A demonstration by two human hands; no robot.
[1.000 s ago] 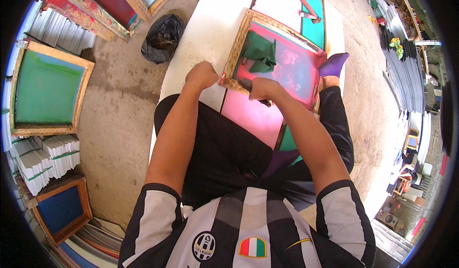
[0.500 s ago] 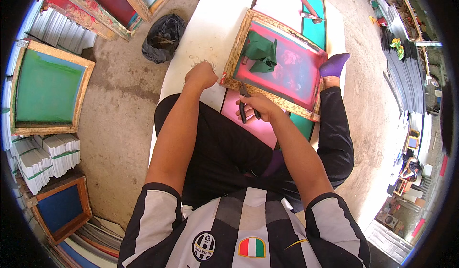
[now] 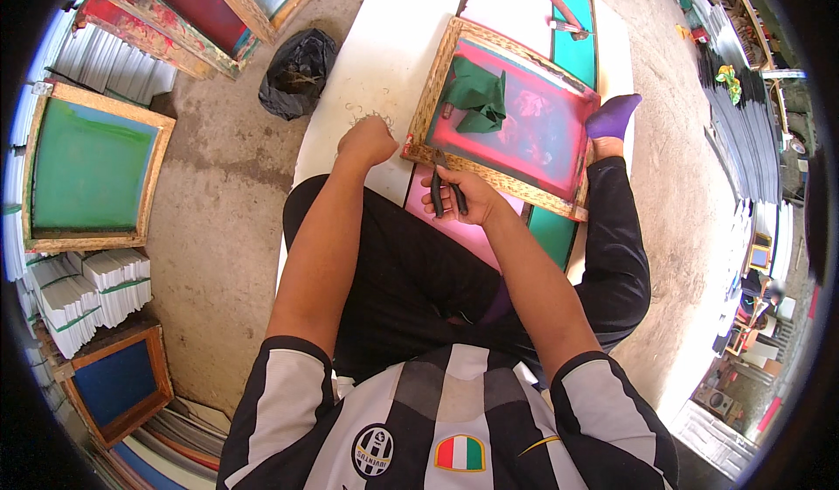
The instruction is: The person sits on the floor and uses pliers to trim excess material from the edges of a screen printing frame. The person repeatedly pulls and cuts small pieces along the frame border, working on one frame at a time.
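Note:
In my right hand (image 3: 465,198) is a pair of pliers (image 3: 438,194) with black handles, its jaws up against the near wooden edge of a screen-printing frame (image 3: 489,159). My left hand (image 3: 367,141) is closed in a fist over the white board, just left of the frame's near corner. Small thin curved bits (image 3: 357,121) lie around that fist; what it holds, if anything, is hidden. Pink-rimmed mesh fills the frame, and a crumpled dark green cloth (image 3: 476,95) rests on it. Pink and green sheets show under the frame's near side.
A hammer (image 3: 559,5) lies on the board beyond the frame. My foot in a purple sock (image 3: 613,116) touches the frame's right side. On the floor stand a black plastic bag (image 3: 299,72), a green screen frame (image 3: 92,166) and bundled white stacks (image 3: 83,293).
My right hand has shifted slightly left, and the pliers have turned, with their handles spread side by side. My left hand stays in place.

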